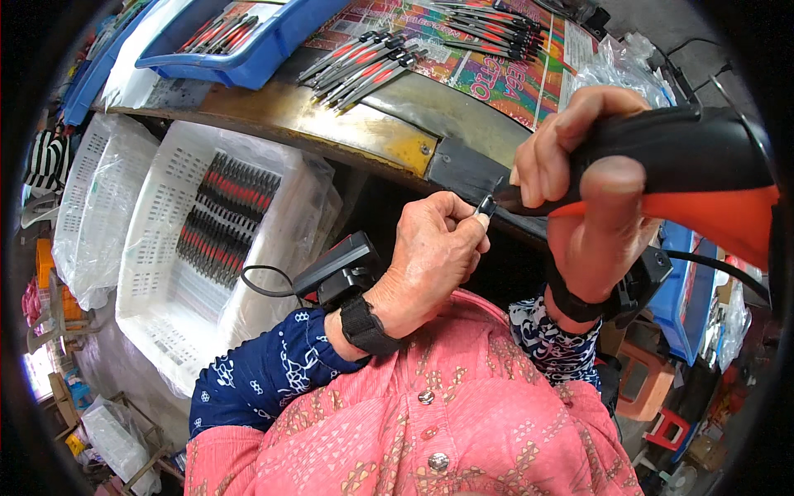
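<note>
My right hand point(610, 217) is wrapped around a black-and-orange handheld power tool point(682, 153) with a tapered nose; its exact kind does not show. The nose points left, close to my left fingertips. My left hand point(434, 248) is closed, pinching a small dark part point(486, 205) between thumb and fingers, right at the tool's tip. Whether tip and part touch, I cannot tell. Just beyond both hands is the bench edge point(397, 155), with a dark metal block point(465, 171) on it.
Slim black-and-red pen-like pieces point(364, 66) lie on the bench by a blue tray point(240, 70). More pieces point(227, 215) fill rows in a white crate point(157, 273) at left. Clear plastic bags point(624, 62) lie at the far right; a blue bin point(682, 310) stands below.
</note>
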Action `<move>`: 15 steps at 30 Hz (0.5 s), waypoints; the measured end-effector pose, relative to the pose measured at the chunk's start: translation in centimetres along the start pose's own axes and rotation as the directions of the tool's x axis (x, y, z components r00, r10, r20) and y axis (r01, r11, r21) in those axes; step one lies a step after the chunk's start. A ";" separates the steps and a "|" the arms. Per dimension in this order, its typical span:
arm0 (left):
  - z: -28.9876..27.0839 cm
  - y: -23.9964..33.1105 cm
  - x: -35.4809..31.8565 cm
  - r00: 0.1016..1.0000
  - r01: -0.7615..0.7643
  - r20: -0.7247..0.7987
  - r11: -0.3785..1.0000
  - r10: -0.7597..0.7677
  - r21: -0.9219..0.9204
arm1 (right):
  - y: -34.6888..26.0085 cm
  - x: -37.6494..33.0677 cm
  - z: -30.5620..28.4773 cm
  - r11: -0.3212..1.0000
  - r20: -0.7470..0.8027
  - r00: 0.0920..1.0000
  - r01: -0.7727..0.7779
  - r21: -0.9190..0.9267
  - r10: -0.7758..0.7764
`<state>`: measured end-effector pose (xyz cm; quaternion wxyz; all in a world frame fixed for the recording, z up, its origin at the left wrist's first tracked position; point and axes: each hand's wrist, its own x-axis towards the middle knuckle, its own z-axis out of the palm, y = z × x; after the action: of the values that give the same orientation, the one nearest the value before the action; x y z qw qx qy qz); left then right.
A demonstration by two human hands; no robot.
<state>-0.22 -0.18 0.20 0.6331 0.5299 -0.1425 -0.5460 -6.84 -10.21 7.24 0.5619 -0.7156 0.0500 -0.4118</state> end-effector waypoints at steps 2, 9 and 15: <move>-0.2 0.1 -0.1 1.000 -0.014 0.009 0.999 0.014 0.038 | -0.1 -0.2 0.0 1.000 -0.030 1.000 0.003 -0.007 -0.004; -1.7 0.7 -0.2 0.990 -0.136 0.066 0.966 0.125 0.218 | -1.6 -0.7 -1.5 0.978 -0.119 0.992 0.054 0.201 -0.030; -5.5 5.1 3.2 0.675 -0.424 0.090 0.286 0.732 0.859 | -1.5 -1.6 -2.9 0.952 -0.182 0.982 0.095 0.291 -0.042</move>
<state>7.84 -0.81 0.94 0.4719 0.7506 -0.4605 -0.0416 -10.35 -10.96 7.75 0.6422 -0.5853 0.0112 -0.4948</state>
